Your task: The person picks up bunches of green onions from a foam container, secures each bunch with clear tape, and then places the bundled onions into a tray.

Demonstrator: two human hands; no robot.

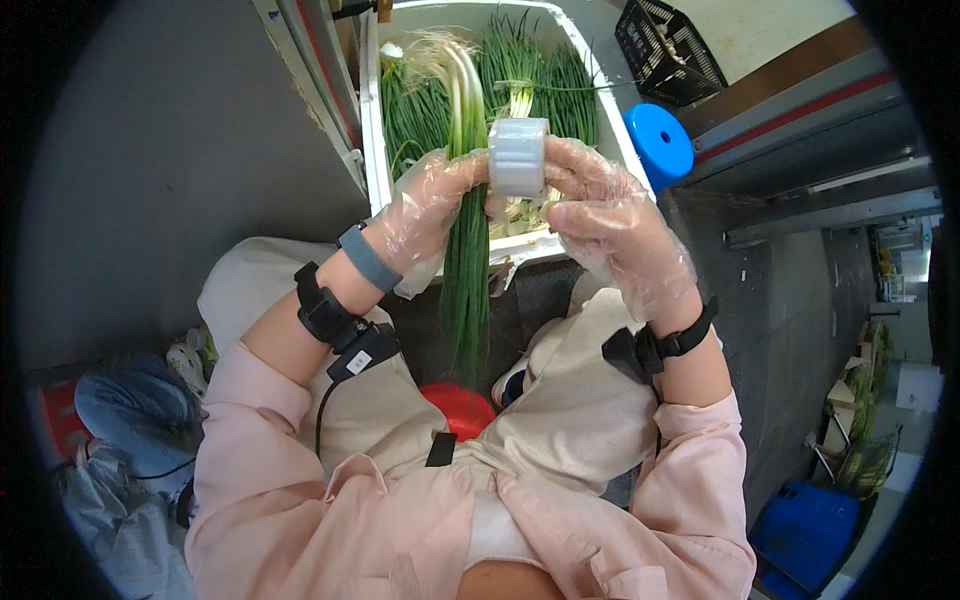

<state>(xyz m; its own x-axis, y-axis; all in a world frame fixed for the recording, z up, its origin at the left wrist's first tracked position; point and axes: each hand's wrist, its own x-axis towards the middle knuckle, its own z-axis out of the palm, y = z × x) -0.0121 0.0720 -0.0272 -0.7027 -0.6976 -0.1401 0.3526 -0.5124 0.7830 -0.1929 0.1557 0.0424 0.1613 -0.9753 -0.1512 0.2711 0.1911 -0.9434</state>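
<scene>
My left hand (431, 210), in a clear plastic glove, is closed around a bunch of green onions (466, 262). Their white stems and roots point away from me, and the green leaves hang down between my knees. Beside the bunch, my right hand (619, 221), gloved the same way, grips a roll of clear tape (519, 157) by its right side. The roll touches or nearly touches my left fingertips. I cannot tell whether tape runs around the stems. Below both hands stands a white foam box (367, 120) with more green onions (517, 49) inside.
A black plastic crate (667, 52) stands beyond the box, with a blue stool (660, 142) at its right. Under me is a red seat or stool (461, 412). A metal frame edge (322, 75) rises close on the left. Bags (127, 480) lie at lower left.
</scene>
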